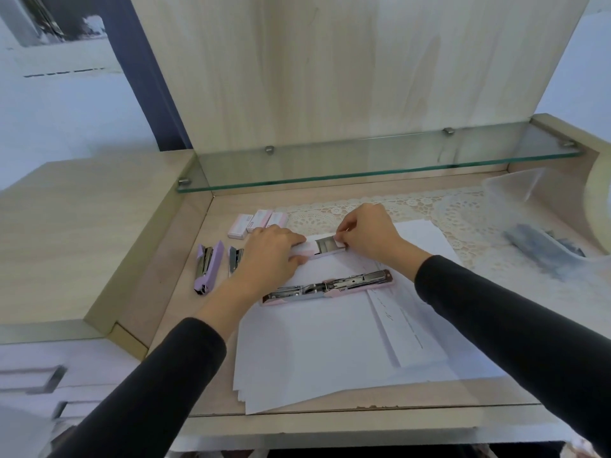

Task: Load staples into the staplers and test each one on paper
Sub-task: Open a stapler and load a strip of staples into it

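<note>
As both reach fwd, left hand [271, 249] grips staple box [325, 248], right hand [367, 238] pinches its open end

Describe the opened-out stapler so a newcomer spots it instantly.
Start at the glass shelf across the back and drop to the white paper stack below it. On the stack's far part, just nearer than the staple box, lies the pink stapler. Unlike the lilac stapler left of the paper, it is swung open flat, metal channel up.
</note>
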Available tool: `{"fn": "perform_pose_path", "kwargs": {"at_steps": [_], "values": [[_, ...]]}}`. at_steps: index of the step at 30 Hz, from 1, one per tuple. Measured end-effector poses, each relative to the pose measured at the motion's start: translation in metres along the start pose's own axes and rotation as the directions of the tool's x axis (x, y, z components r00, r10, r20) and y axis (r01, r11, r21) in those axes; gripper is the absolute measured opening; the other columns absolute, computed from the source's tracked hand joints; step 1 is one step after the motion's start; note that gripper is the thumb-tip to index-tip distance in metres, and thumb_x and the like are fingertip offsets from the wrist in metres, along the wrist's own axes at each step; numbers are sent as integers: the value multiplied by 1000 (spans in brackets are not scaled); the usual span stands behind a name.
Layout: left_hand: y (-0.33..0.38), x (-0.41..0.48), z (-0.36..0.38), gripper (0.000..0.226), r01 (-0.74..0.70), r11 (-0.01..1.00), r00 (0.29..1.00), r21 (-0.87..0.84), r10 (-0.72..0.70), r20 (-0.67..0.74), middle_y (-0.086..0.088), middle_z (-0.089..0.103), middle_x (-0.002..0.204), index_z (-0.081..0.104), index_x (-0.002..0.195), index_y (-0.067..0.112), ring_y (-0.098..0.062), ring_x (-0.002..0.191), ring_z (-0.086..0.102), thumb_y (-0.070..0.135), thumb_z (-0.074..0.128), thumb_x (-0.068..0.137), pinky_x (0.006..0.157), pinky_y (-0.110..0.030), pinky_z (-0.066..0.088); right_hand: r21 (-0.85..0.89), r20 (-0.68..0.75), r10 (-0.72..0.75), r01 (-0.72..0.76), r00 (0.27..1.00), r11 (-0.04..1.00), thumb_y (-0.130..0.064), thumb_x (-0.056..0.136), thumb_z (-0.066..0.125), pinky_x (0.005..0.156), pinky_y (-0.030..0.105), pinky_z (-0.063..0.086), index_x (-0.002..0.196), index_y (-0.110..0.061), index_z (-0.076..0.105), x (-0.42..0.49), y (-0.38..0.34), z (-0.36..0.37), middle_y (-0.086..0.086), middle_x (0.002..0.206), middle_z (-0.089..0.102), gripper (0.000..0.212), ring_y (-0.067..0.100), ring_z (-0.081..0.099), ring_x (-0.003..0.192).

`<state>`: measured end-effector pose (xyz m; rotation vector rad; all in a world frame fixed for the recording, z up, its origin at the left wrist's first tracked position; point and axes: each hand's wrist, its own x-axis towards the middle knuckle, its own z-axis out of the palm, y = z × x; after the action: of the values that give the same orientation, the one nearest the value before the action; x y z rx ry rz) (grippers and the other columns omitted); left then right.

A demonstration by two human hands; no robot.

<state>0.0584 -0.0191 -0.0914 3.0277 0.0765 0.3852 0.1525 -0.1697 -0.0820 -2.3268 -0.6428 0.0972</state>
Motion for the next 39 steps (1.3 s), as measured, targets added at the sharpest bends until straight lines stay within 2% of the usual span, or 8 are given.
{"fn": "perform_pose_path", "kwargs": {"at_steps": [3,7,13,17,22,25,31,39], "values": [[-1,-1,1,38,15,998,1000,-64,-16,-18,-6,65,116,61,120,15,-25,108,52,31,63,85,89,-33,35,56,-14,28,-27,1000,998,-8,75,71,59,25,48,75,-2,71,3,0,2,9,67,64,6,9,50,51],[-2,0,3,39,40,993,999,-110,-42,-18,-6,64,116,60,120,15,-24,108,51,32,63,85,88,-32,34,115,-32,66,-62,997,991,-7,73,73,68,31,52,73,1,70,8,-1,6,0,55,56,8,9,48,50],[7,6,3,40,42,990,999,-133,-43,-1,-5,64,115,60,120,16,-23,107,51,36,62,85,86,-30,32,105,-1,19,-19,1000,994,-4,72,71,66,30,52,72,0,71,8,-9,14,-1,54,56,4,4,50,44],[7,8,4,35,48,982,999,-182,-48,5,-8,66,108,63,115,14,-25,101,51,31,64,84,80,-31,35,119,4,6,-6,1000,993,1,74,64,59,23,49,71,1,72,10,-9,18,0,54,58,8,-14,48,39],[3,13,4,36,32,984,999,-175,-34,-8,-8,66,110,62,117,14,-25,103,51,29,63,84,78,-28,33,192,39,38,-44,999,980,5,77,56,43,6,43,72,1,71,8,-9,13,5,59,63,17,-1,48,29],[-3,23,3,37,15,988,1000,-155,-16,-8,-8,65,112,62,117,14,-26,105,51,29,64,84,87,-34,36,273,68,72,-88,995,958,3,81,57,38,5,39,79,0,70,6,-7,7,-12,43,59,14,0,47,27],[-16,53,-1,39,54,993,999,-101,-54,1,-5,63,119,61,119,15,-24,110,51,32,63,84,93,-35,36,322,75,107,-126,991,938,3,82,57,38,7,40,84,1,69,1,2,-4,-4,53,60,12,0,47,28],[-14,58,8,42,63,991,997,-118,-57,56,-4,62,121,62,117,16,-23,109,53,39,64,83,94,-36,39,227,82,10,-28,997,973,-3,82,61,42,3,40,82,-5,71,-14,12,-19,7,74,64,10,-5,50,35]]}}
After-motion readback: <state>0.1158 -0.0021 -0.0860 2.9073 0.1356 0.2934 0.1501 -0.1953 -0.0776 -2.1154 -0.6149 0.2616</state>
